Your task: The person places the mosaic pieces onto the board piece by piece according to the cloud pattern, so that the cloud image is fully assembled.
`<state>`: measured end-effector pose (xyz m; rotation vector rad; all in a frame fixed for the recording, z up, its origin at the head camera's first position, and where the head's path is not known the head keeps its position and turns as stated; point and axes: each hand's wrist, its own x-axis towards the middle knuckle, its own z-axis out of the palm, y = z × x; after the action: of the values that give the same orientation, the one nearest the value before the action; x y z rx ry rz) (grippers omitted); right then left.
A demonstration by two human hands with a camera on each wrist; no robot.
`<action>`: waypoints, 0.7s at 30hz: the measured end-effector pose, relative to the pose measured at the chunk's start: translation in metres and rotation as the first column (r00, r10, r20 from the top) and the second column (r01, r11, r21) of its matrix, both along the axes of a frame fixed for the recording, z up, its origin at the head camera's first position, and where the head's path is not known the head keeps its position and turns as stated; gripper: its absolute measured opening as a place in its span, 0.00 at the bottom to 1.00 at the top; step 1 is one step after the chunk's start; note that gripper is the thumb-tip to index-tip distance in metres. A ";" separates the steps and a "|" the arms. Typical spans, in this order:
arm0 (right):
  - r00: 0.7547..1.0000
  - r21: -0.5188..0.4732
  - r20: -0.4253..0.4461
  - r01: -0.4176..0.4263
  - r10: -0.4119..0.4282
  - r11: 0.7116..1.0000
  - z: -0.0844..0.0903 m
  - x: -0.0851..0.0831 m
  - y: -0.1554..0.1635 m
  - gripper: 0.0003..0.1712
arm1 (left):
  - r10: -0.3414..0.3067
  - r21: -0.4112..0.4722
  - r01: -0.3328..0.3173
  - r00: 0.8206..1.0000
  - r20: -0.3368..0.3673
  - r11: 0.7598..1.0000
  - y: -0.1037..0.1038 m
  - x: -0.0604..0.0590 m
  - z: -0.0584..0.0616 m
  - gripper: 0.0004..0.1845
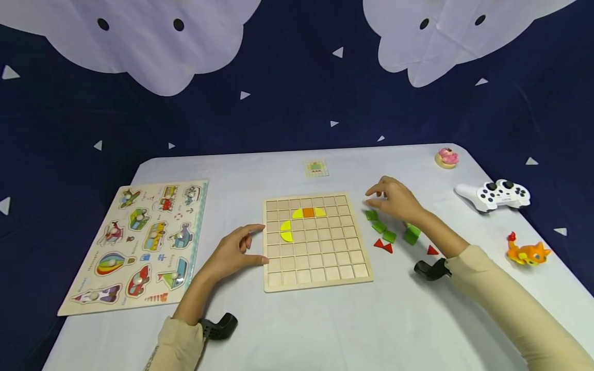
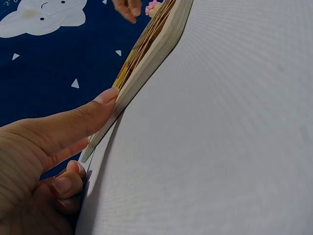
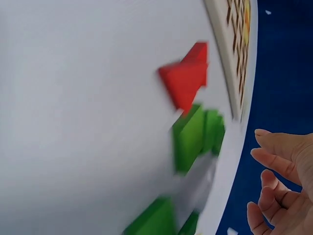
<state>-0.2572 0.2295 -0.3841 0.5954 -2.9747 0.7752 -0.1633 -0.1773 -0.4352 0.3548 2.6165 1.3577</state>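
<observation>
A wooden grid board (image 1: 320,283) lies mid-table, holding several yellow rounded pieces (image 1: 286,231) and one orange square (image 1: 308,212). My left hand (image 1: 234,255) touches the board's left edge with thumb and index fingertip, as the left wrist view also shows along the rim (image 2: 146,68). To the right of the board, my right hand (image 1: 394,198) hovers with thumb and fingers apart, nothing between them. Below it are green blocks (image 1: 379,226), and nearer me red triangles (image 1: 383,246). In the right wrist view the green blocks (image 3: 188,139) look blurred.
A small pattern card (image 1: 316,168) lies behind the board. On the left is a vehicle puzzle (image 1: 153,242). Along the right side stand a pink-topped toy cake (image 1: 447,157), a white game controller (image 1: 494,196) and an orange toy animal (image 1: 528,253).
</observation>
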 end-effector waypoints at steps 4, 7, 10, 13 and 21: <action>0.999 0.026 0.006 0.039 -0.039 0.999 -0.001 0.008 0.022 0.14 | 0.001 -0.004 -0.001 1.000 -0.001 1.000 0.000 0.000 0.000 0.42; 0.998 0.043 0.018 0.061 -0.062 0.997 -0.001 0.013 0.037 0.13 | -0.002 -0.008 0.002 1.000 -0.005 1.000 0.000 0.000 0.000 0.42; 0.997 0.067 0.033 0.073 -0.076 0.995 -0.001 0.018 0.053 0.13 | -0.002 -0.011 0.002 1.000 -0.007 1.000 0.000 0.000 0.000 0.42; 0.996 0.097 0.048 0.076 -0.081 0.992 -0.001 0.023 0.067 0.14 | -0.001 -0.015 0.000 1.000 -0.006 1.000 0.000 0.001 0.000 0.42; 0.999 0.169 0.033 0.001 -0.007 0.986 -0.005 0.034 0.087 0.14 | -0.005 -0.015 0.005 1.000 -0.011 1.000 -0.001 0.000 0.000 0.42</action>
<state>-0.2231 0.3165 -0.3894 0.5872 -3.0932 0.5405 -0.1635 -0.1781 -0.4356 0.3669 2.6316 1.3372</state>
